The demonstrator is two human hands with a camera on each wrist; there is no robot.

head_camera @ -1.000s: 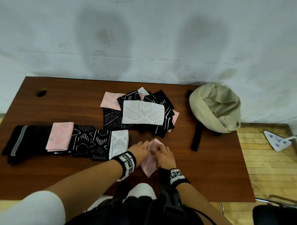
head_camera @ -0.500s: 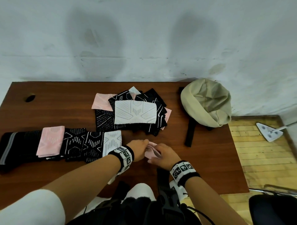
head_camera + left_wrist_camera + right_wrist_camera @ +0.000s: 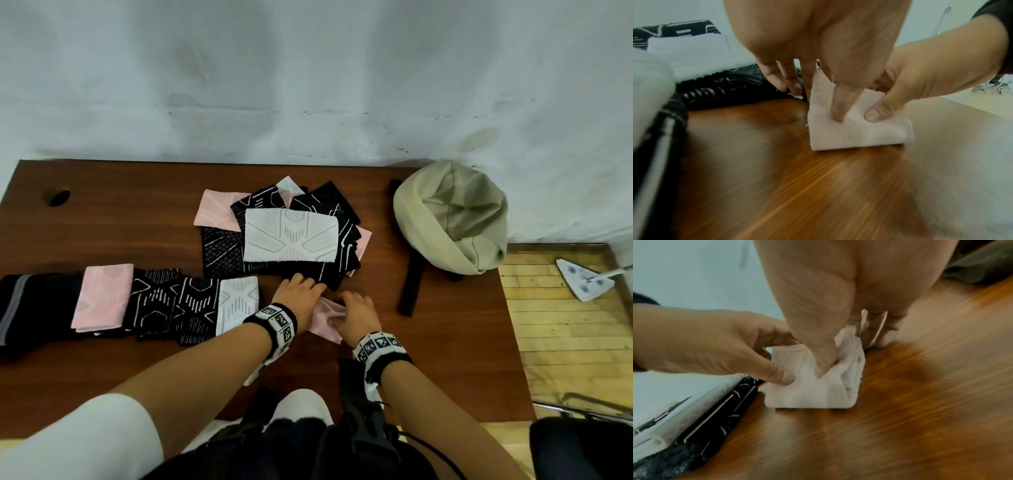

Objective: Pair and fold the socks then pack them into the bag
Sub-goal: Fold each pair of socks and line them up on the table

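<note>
we had both hands on the folded pink sock (image 3: 325,318), which lay on the tabletop (image 3: 445,359) near our front edge, just right of the row of folded pairs (image 3: 137,305). our left hand (image 3: 299,297) pinched the sock's left side, thumb (image 3: 777,374) pressed on top and fingers curled round the far edge, so its grip was closed on the fabric. our right hand (image 3: 356,317) held the right side the same way: in the left wrist view its thumb (image 3: 877,113) pushed into the top layer while the fingers wrapped behind. the fold bunched between the two thumbs. the pile of loose socks (image 3: 291,236) sat just beyond our hands, and the beige bag (image 3: 452,219) stood well apart at the right rear corner, its black strap (image 3: 411,287) trailing toward us.
</note>
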